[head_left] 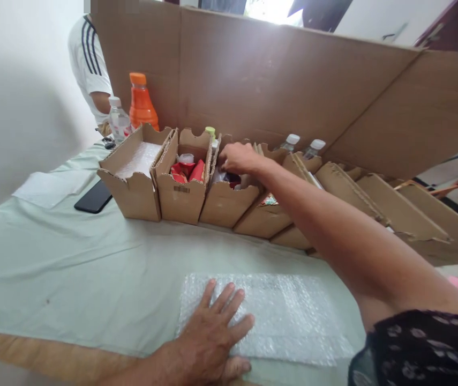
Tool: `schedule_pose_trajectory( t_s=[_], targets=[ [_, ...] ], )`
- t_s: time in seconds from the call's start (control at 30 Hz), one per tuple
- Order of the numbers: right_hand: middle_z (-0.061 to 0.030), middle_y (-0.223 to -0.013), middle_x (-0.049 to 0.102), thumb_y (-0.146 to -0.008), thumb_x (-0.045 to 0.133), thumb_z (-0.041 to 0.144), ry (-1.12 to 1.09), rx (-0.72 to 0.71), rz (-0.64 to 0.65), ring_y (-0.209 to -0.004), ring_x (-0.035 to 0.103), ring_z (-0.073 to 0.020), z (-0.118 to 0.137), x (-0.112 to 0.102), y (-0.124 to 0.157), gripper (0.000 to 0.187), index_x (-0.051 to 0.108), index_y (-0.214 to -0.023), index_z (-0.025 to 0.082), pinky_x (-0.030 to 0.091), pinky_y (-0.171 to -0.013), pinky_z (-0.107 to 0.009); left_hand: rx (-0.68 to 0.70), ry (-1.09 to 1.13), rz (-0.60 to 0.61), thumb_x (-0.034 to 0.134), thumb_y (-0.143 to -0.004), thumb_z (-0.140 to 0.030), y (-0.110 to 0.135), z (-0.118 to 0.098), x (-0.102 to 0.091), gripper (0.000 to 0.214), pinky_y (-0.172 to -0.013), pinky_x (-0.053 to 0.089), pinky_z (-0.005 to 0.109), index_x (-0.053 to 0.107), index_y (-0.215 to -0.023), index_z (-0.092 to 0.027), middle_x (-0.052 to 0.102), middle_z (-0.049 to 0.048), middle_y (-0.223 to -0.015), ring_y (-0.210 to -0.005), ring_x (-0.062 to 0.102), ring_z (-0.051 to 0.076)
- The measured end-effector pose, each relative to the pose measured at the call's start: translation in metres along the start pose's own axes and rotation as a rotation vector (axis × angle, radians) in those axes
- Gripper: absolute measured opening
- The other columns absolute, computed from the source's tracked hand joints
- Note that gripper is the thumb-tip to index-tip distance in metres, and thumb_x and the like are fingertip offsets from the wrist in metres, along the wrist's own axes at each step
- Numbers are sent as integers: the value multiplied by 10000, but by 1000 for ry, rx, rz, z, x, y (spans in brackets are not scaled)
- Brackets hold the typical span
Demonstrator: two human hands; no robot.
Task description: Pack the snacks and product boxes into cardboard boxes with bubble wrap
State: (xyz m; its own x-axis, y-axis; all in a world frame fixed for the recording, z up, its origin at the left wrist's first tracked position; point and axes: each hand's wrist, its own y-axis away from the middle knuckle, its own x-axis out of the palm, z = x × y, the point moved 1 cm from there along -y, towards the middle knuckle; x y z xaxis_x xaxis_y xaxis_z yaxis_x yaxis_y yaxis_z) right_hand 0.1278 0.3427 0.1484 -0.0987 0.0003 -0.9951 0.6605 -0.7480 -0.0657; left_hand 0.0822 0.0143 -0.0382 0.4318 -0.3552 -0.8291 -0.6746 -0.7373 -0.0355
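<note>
My left hand (216, 332) lies flat with its fingers spread on a sheet of bubble wrap (288, 316), which is laid out on the pale green cloth. My right hand (239, 158) reaches into the third cardboard bin (226, 206) from the left, its fingers bent downward. Whatever those fingertips hold is hidden. Below them in that bin show a clear plastic piece (219, 175) and something dark red. Red packets (188, 171) and a whitish translucent item (186, 158) sit in the second bin (178, 203). Bubble wrap (140, 159) fills the leftmost bin (136, 195).
More cardboard bins (349, 185) lean in a row rightward. Behind stand an orange bottle (142, 104), clear bottles (118, 120) and a tall cardboard panel (253, 75). A black phone (94, 197) and white sheet (50, 187) lie left. Another person's white sleeve (88, 53) shows at the back.
</note>
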Motion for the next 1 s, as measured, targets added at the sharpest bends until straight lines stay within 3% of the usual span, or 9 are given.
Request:
schedule_pose_trajectory(
  t_s=[0.17, 0.27, 0.4, 0.5, 0.57, 0.63, 0.8, 0.93, 1.0],
  targets=[
    [-51, -914, 730, -899, 649, 294, -407, 112, -565, -858, 666, -206, -6, -61, 92, 115, 715, -879, 202, 526, -827, -365, -21, 57, -79, 604, -968, -540, 1, 1, -7, 654, -1257, 134, 742, 478, -1542, -251, 343, 186, -1691, -1596, 230, 421],
    [5, -769, 650, -883, 703, 362, -653, 88, -651, -715, 593, -158, 5, -64, 178, 181, 641, -771, 233, 502, -710, -310, -66, 237, -333, 670, -929, -483, 2, 2, -18, 624, -1267, 174, 711, 544, -1496, -257, 403, 159, -1667, -1586, 266, 407],
    [24, -766, 628, -863, 759, 460, -1035, 117, -564, -673, 556, -141, 28, -19, 277, 243, 639, -834, 250, 479, -645, -283, -204, 955, -602, 657, -920, -590, 8, -13, -34, 617, -1167, 432, 602, 591, -1437, -259, 574, 156, -1519, -1413, 528, 379],
    [22, -795, 659, -809, 814, 526, -1371, 184, -519, -667, 570, -144, 48, 30, 322, 328, 638, -885, 260, 493, -639, -282, -230, 1530, -510, 737, -826, -648, 6, -40, -34, 777, -966, 574, 538, 539, -1459, -244, 654, 158, -1362, -1207, 659, 362],
    [29, -796, 668, -765, 859, 517, -1585, 240, -532, -626, 554, -131, 62, 61, 341, 352, 635, -863, 264, 491, -616, -270, -280, 1687, -380, 821, -774, -568, 3, -60, -26, 811, -877, 595, 495, 528, -1452, -231, 686, 141, -1262, -1085, 690, 325],
    [39, -822, 682, -752, 881, 475, -1766, 308, -583, -593, 534, -116, 74, 88, 353, 326, 641, -838, 272, 485, -593, -257, -347, 1686, -307, 874, -743, -458, 0, -75, -15, 746, -838, 585, 435, 581, -1377, -197, 703, 127, -1190, -1016, 688, 286],
    [40, -912, 732, -726, 899, 402, -1978, 475, -742, -742, 642, -160, 89, 133, 368, 289, 658, -845, 293, 559, -732, -304, -356, 1693, -336, 826, -722, -412, 1, -88, 1, 612, -857, 524, 349, 670, -1264, -173, 734, 80, -1041, -1004, 667, 255],
    [40, -953, 754, -743, 876, 361, -1941, 585, -808, -868, 684, -176, 89, 153, 377, 248, 681, -879, 291, 567, -857, -338, -231, 1553, -357, 769, -694, -237, 5, -91, -3, 666, -949, 512, 352, 658, -1350, -248, 717, 58, -1266, -1097, 659, 254],
    [4, -1084, 769, -778, 847, 376, -1839, 601, -768, -989, 694, -197, 87, 159, 383, 212, 702, -887, 266, 550, -934, -361, -263, 1389, -367, 786, -712, -190, 3, -94, -3, 715, -969, 514, 342, 624, -1402, -280, 676, 50, -1382, -1157, 649, 255]
  ],
)
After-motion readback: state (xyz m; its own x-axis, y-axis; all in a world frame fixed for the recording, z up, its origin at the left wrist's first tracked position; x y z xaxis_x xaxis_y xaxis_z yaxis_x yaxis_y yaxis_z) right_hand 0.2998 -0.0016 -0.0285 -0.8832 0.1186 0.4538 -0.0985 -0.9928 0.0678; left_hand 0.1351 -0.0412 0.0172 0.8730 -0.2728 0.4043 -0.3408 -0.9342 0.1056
